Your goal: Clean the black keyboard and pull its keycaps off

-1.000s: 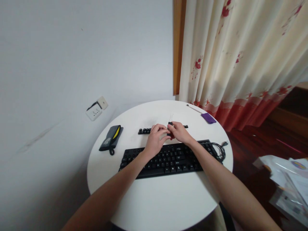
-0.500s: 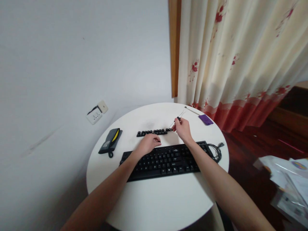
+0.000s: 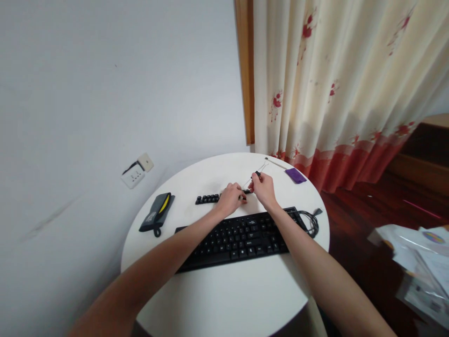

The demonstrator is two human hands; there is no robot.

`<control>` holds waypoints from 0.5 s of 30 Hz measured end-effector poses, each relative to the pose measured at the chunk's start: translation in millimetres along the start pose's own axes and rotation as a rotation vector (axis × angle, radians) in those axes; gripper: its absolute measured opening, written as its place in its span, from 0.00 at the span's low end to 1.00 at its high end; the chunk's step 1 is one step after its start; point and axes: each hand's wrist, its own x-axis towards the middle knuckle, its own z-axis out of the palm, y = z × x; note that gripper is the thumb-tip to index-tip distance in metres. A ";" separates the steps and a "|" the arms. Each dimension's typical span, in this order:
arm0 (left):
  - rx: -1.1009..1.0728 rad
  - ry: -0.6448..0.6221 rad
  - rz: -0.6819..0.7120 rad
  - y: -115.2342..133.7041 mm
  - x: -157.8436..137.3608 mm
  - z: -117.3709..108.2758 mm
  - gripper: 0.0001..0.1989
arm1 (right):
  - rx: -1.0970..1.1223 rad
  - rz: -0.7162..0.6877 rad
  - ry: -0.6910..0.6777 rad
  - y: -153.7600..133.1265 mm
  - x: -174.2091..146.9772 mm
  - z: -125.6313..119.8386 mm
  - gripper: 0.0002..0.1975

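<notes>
A black keyboard (image 3: pixel 250 234) lies on the round white table (image 3: pixel 242 295), with some of its keycaps off. Behind it, loose black keycaps (image 3: pixel 206 199) stand in a row. My right hand (image 3: pixel 264 189) is closed around a keycap puller (image 3: pixel 258 173) with a dark handle and thin wire loops, one end pointing up and away. My left hand (image 3: pixel 230 199) is over the right part of the row, close to my right hand. Its fingers are pinched on a small black keycap (image 3: pixel 241 198), partly hidden by them.
At the left lies a dark grey pouch (image 3: pixel 156 213) with a yellow patch. A purple cloth (image 3: pixel 295 176) and a thin brush (image 3: pixel 275 163) are at the back right. The coiled keyboard cable (image 3: pixel 313 224) is by the right edge. A wall socket (image 3: pixel 133 175) is at the left.
My left hand has moved right and slightly away from me, from the keyboard's back edge to the keycap row beside my right hand. The right hand stays near the same spot. The view has shifted slightly.
</notes>
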 end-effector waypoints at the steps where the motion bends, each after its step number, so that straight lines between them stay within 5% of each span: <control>1: 0.015 0.023 -0.010 -3.2 2.8 2.2 0.05 | 0.003 -0.007 -0.003 0.4 0.1 0.2 0.14; 15: 0.062 0.073 -0.050 -19.1 7.3 8.9 0.09 | 0.021 -0.060 -0.034 5.6 0.6 2.7 0.17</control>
